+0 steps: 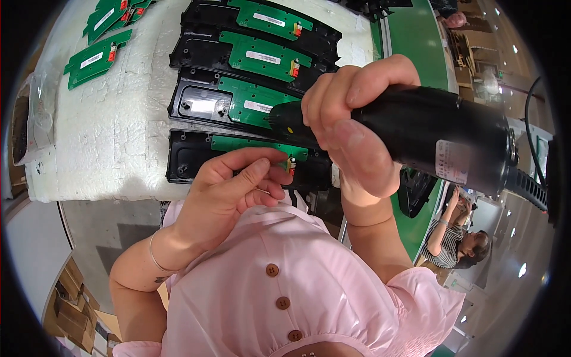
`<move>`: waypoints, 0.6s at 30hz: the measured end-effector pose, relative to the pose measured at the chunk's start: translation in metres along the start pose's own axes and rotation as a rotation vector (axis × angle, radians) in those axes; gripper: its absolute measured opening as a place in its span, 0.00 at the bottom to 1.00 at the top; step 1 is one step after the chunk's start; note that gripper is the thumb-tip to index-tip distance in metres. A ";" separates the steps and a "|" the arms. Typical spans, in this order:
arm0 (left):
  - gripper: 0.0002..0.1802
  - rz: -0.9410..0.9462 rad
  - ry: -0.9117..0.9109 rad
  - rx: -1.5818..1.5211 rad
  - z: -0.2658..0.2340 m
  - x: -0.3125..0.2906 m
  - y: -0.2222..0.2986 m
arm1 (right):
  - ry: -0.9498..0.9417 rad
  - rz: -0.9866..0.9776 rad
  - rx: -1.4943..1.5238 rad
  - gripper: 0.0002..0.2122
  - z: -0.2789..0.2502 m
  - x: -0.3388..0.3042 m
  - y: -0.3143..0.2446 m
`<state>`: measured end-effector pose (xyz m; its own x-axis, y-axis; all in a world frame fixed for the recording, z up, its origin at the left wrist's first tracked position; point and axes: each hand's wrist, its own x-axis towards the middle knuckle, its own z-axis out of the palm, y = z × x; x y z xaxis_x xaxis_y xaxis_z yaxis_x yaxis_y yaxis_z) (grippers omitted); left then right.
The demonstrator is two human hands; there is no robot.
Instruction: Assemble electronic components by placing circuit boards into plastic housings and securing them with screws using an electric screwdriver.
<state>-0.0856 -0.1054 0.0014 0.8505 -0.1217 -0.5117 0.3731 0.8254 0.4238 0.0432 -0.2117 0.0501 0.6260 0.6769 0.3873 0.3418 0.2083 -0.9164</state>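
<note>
My right hand (pixel 357 119) is wrapped round a black electric screwdriver (pixel 446 128), lying almost level with its dark nose pointing left over the housings. The nose covers part of a green circuit board (pixel 244 107) in the second-nearest black plastic housing (pixel 199 101); the bit's tip cannot be made out. Just below the nose, my left hand (pixel 232 184) has thumb and index finger drawn together, over the nearest housing (pixel 181 163). Whatever they pinch, if anything, is hidden. That housing also bears a green board (pixel 238 143), with a red-and-white connector (pixel 291 165) beside my fingertips.
Two more housings with boards (pixel 256 56) continue the row away from me. Loose green boards (pixel 98 59) lie at the far left on the white foam surface (pixel 131 131). A green bench (pixel 419 35) runs along the right, where a person (pixel 455 241) sits; a cord trails from the screwdriver.
</note>
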 end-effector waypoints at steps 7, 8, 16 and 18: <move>0.09 0.045 -0.187 -0.053 -0.014 0.010 0.001 | -0.065 -0.314 0.466 0.14 -0.017 -0.001 -0.045; 0.09 0.042 -0.188 -0.049 -0.012 0.011 0.002 | 0.035 -0.388 0.482 0.15 -0.014 -0.004 -0.053; 0.06 -0.013 -0.152 -0.245 -0.001 0.022 -0.002 | -0.170 -0.279 0.500 0.13 -0.031 -0.009 -0.066; 0.07 -0.007 -0.190 -0.247 -0.001 0.024 -0.005 | -0.141 -0.228 0.444 0.13 -0.032 -0.011 -0.068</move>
<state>-0.0671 -0.1121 -0.0140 0.9110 -0.2092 -0.3555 0.2974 0.9303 0.2147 0.0362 -0.2557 0.1113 0.4594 0.6615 0.5928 0.1089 0.6203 -0.7767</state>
